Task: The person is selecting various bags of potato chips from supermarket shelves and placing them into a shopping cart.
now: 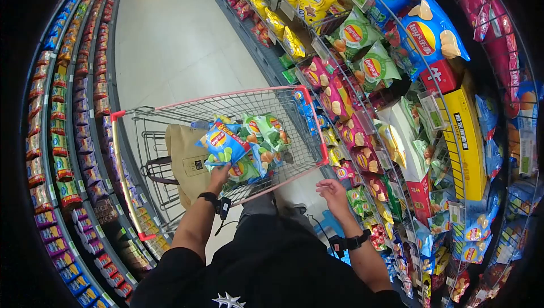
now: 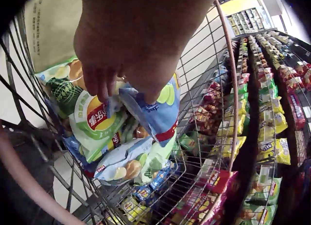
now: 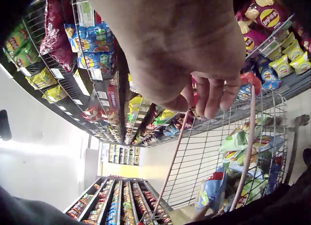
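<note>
My left hand (image 1: 219, 176) reaches over the side of a wire shopping cart (image 1: 226, 91) and pinches a blue bag of potato chips (image 1: 228, 143) by its edge. In the left wrist view, the fingers and thumb close on the crimped end of this blue bag (image 2: 163, 110), which has limes printed on it. Beneath and beside it lie several green and light-blue chip bags (image 1: 262, 126). My right hand (image 1: 335, 196) holds nothing, its fingers loosely bent, just outside the cart's front corner. The right wrist view shows that hand (image 3: 189, 59) with the cart beyond the fingers.
A brown paper bag (image 1: 182, 163) with dark handles stands in the cart. Shelves of chips (image 1: 362, 81) rise close on the right, with a yellow carton (image 1: 466, 138) among them. Snack shelves (image 1: 68, 138) line the left side. A pale tiled aisle (image 1: 164, 36) runs ahead.
</note>
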Demonstrator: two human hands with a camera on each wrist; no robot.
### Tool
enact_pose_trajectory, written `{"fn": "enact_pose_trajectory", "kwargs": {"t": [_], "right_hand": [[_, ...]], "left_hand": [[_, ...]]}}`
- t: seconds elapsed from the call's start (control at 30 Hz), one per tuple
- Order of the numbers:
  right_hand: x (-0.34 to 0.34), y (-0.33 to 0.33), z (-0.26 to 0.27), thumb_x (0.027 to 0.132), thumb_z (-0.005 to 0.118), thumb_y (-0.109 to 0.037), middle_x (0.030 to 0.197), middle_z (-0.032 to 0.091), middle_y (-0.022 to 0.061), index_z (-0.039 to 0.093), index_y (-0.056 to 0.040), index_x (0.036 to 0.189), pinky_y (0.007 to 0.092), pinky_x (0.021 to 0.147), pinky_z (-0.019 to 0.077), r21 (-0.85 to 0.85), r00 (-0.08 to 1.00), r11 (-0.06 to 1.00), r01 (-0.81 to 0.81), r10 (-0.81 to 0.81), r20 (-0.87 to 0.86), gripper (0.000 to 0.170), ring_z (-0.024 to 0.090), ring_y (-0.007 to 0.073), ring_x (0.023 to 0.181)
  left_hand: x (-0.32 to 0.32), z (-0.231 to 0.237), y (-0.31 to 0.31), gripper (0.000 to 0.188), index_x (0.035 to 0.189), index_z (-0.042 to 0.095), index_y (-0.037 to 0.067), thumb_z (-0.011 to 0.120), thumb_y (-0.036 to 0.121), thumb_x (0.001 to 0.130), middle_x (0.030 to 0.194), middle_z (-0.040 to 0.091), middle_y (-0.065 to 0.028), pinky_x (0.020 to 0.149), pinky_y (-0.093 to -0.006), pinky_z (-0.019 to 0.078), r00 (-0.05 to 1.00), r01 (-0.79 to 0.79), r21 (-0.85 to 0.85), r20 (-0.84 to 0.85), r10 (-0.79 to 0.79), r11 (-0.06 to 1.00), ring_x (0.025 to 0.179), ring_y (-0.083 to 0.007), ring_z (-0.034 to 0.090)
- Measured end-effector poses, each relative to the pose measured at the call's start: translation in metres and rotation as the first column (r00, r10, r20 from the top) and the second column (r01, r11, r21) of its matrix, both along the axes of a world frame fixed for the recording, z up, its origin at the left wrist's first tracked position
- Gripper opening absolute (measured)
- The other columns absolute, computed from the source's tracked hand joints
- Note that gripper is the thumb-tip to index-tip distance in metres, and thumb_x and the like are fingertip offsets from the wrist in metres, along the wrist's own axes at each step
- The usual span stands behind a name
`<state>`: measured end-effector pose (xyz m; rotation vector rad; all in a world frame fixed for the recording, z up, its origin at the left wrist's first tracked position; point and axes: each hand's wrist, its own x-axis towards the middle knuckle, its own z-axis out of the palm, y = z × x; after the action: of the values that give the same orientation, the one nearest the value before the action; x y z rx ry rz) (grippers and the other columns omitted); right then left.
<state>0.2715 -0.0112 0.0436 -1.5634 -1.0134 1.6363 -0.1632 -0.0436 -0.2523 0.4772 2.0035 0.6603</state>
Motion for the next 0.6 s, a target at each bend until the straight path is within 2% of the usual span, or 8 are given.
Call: {"fn": "enact_pose_trajectory", "kwargs": {"t": [0.07,0.1,0.2,0.23,0.37,0.43,0.53,0.6], "right_hand": [[-0.006,0.005,-0.004,0.083,0.06,0.007,0.102,0.067,0.011,0.058,0.0023,0.106,0.027,0.08,0.0509,-0.007,0.999,1.0,0.012,-0.012,-0.04,0.024,0.065,0.015,0.09],[-0.008,0.006,-0.005,0.083,0.06,0.007,0.102,0.067,0.011,0.058,0.0023,0.106,0.027,0.08,0.0509,-0.006,0.999,1.0,0.016,-0.017,-0.036,0.024,0.065,0.015,0.09],[-0.01,0.008,-0.006,0.083,0.059,0.007,0.102,0.067,0.0111,0.058,0.0027,0.107,0.0267,0.079,0.0509,-0.005,0.999,1.0,0.023,-0.023,-0.033,0.024,0.065,0.0147,0.09],[-0.011,0.009,-0.004,0.083,0.059,0.008,0.101,0.067,0.0113,0.059,0.0027,0.106,0.0265,0.079,0.0508,-0.003,1.0,1.0,0.021,-0.021,-0.019,0.024,0.064,0.0146,0.09],[-0.017,0.012,0.003,0.083,0.057,0.008,0.101,0.068,0.0114,0.059,0.0026,0.105,0.0264,0.079,0.0508,-0.003,0.999,0.999,0.049,-0.049,0.003,0.022,0.064,0.0143,0.089],[-0.017,0.012,0.002,0.084,0.057,0.008,0.101,0.068,0.0109,0.059,0.0022,0.105,0.0264,0.078,0.0507,0.008,0.999,0.999,0.052,-0.052,-0.005,0.022,0.064,0.0143,0.089],[-0.013,0.011,0.0,0.085,0.058,0.006,0.1,0.068,0.0098,0.06,0.0015,0.104,0.0261,0.078,0.0505,0.036,0.999,0.998,0.043,-0.042,-0.012,0.02,0.065,0.0144,0.088],[-0.009,0.01,0.0,0.086,0.06,0.004,0.099,0.068,0.0092,0.059,0.0011,0.104,0.0259,0.077,0.0504,0.06,0.999,0.997,0.048,-0.048,-0.01,0.019,0.065,0.0144,0.087]], "left_hand": [[0.011,0.064,0.014,0.05,0.102,0.062,-0.007,0.071,0.039,0.084,0.096,0.069,-0.0168,0.059,-0.0322,0.0514,0.964,-0.022,-0.027,0.265,0.028,0.999,0.075,-0.0213,0.068],[0.013,0.06,0.015,0.044,0.096,0.064,-0.005,0.069,0.037,0.086,0.085,0.069,-0.0143,0.05,-0.0294,0.0487,0.971,-0.03,-0.004,0.236,0.03,1.0,0.061,-0.0168,0.066],[0.011,0.047,0.019,0.04,0.093,0.065,-0.005,0.067,0.034,0.088,0.077,0.067,-0.0131,0.051,-0.0301,0.0488,0.981,0.082,-0.002,0.175,-0.081,0.997,0.062,-0.0175,0.066],[0.015,0.041,0.018,0.034,0.082,0.063,-0.002,0.066,0.031,0.088,0.067,0.063,-0.0097,0.051,-0.0302,0.0481,0.99,0.087,0.058,0.107,-0.093,0.995,0.058,-0.0167,0.063],[0.013,0.042,0.036,0.027,0.076,0.058,0.001,0.066,0.024,0.088,0.064,0.059,-0.008,0.051,-0.0298,0.0464,0.987,0.163,0.219,-0.043,-0.157,0.962,0.055,-0.0159,0.059],[0.027,0.102,0.063,0.023,0.074,0.05,0.004,0.066,0.015,0.086,0.062,0.055,-0.0055,0.051,-0.0288,0.0443,0.992,0.088,0.379,0.049,-0.115,0.921,0.056,-0.014,0.058],[0.043,0.146,0.096,0.023,0.076,0.043,0.008,0.063,0.008,0.088,0.066,0.058,-0.0057,0.049,-0.0268,0.0448,0.98,0.076,0.435,0.134,-0.148,0.897,0.055,-0.0123,0.057],[0.057,0.174,0.119,0.026,0.074,0.04,0.009,0.063,0.006,0.087,0.066,0.056,-0.0035,0.05,-0.0264,0.0448,0.958,0.134,0.472,0.164,-0.237,0.871,0.055,-0.0117,0.056]]}}
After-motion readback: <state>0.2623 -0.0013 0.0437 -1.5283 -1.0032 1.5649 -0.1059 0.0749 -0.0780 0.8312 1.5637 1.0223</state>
